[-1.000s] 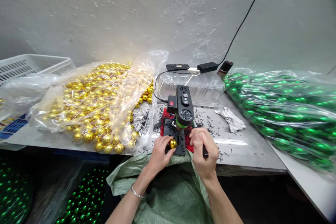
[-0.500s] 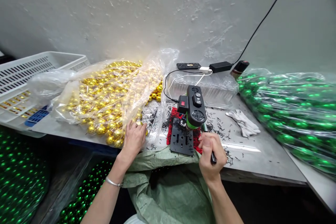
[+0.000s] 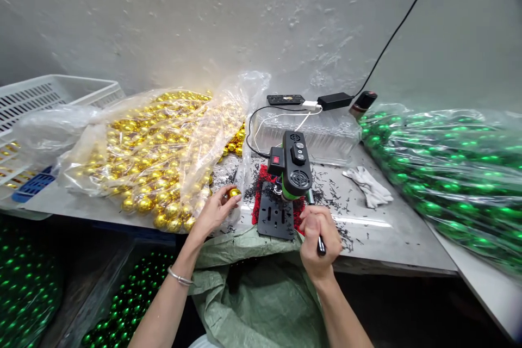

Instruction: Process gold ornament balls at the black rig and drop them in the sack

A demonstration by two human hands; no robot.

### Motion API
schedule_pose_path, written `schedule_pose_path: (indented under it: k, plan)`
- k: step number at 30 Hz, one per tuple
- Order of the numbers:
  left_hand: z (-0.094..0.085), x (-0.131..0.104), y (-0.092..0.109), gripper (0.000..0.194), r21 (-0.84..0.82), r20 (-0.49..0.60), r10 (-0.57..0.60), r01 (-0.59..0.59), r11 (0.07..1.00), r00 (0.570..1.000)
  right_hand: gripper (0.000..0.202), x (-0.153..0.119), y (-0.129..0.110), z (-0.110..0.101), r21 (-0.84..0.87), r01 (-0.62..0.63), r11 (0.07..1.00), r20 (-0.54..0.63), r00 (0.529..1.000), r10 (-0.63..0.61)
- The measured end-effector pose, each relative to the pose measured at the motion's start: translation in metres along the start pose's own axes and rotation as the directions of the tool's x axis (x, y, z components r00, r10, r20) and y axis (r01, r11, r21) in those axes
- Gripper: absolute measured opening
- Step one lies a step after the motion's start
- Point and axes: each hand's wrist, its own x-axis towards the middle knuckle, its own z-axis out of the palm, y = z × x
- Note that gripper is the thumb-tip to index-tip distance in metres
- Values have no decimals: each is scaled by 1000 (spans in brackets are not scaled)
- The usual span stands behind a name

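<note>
between left hand's (image 3: 217, 211) fingertips: gold ball (image 3: 234, 193)

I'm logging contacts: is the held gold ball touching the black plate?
Apart: the head view shows tabletop and red mat between the gold ball and black plate.

A workshop, shown by the lever press (image 3: 297, 166), bulk-bagged gold balls (image 3: 163, 147) and scrap-strewn metal bench (image 3: 391, 242).
</note>
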Motion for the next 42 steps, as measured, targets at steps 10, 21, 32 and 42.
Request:
schedule_pose_path:
  k: [10, 21, 32, 42]
  plan:
    - [74, -12, -2, 41, -755, 275, -271, 381, 533, 923, 26, 1, 0, -4, 0, 10, 1000, 48, 999, -10]
    - [96, -12, -9, 54, -239, 80, -66, 83, 967, 995, 25, 4, -2, -4, -5, 6, 1000, 57, 998, -5]
    - [116, -7, -10, 34, 298, -12, 350, -331, 895, 937, 25, 5, -3, -5, 11, 10, 1000, 64, 998, -10]
    - [121, -7, -20, 33, 329, -43, 417, -381, 864, 908, 21, -19, 16, 0, 0, 86, 996, 88, 992, -86]
